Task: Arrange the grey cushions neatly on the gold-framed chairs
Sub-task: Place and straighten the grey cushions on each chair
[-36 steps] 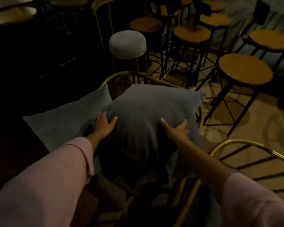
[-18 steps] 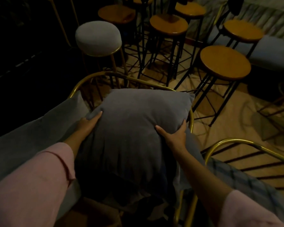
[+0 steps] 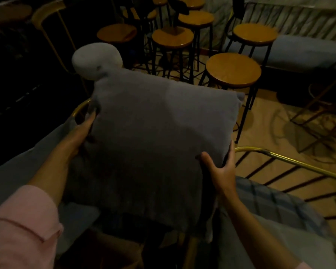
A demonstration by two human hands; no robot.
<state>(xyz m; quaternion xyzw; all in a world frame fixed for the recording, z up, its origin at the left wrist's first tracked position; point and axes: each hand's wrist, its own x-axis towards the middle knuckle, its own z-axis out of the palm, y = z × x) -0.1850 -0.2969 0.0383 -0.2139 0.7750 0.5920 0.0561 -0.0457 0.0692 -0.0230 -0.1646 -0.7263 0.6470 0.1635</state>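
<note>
A large grey cushion (image 3: 155,136) fills the middle of the view, lifted and tilted toward me. My left hand (image 3: 81,133) grips its left edge, and my right hand (image 3: 219,169) clasps its lower right edge with the thumb on the front face. Behind the cushion, only a short curve of a gold-framed chair (image 3: 80,109) shows at the left. A second grey cushion (image 3: 23,171) lies to the left, under my left forearm. Another gold-framed chair (image 3: 291,162) with dark slats stands at the right, with a checked grey-blue cushion (image 3: 270,202) on it.
A grey padded stool (image 3: 95,61) with gold legs stands just beyond the cushion. Several wooden-topped bar stools (image 3: 233,70) on black frames crowd the floor behind. A grey bench (image 3: 303,51) runs along the right wall. The left side is dark.
Both hands have closed on the cushion's edges and raised it off the chair toward me. It now hides most of the chair's gold back rail.
</note>
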